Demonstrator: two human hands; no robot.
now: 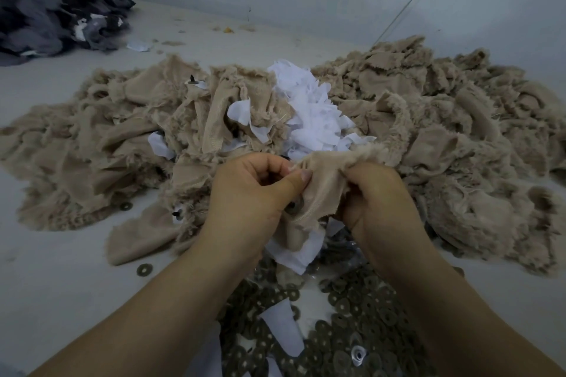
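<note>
Main risk: the dark ring [294,206] sitting against the beige fabric piece [324,184], just below the left thumb, looks held only by the bunched cloth. If either grip slackens, I'd expect it to drop into the washer heap [352,315] at bottom centre and get lost among identical parts. (I can't tell whether it's seated on anything.)

Second risk: the fabric edge is frayed and fluffy. Pulling the hands apart too hard could tear it or shed more lint.

Third: white scraps [309,113] lie directly under and behind the piece, so one could get caught up in the grip.

Pose: both forearms come in from the bottom corners and the hands meet mid-frame.
- The left hand [251,190] has its fingers curled in, with the thumb tip pinching the piece's left edge.
- The right hand [376,202] is knuckles up, fingers wrapped round the bunched right side.

The piece is at frame centre, raised off the table [61,269], just in front of the big beige pile [122,138]. A dark grey pile [46,3] sits upper left, well apart.
</note>
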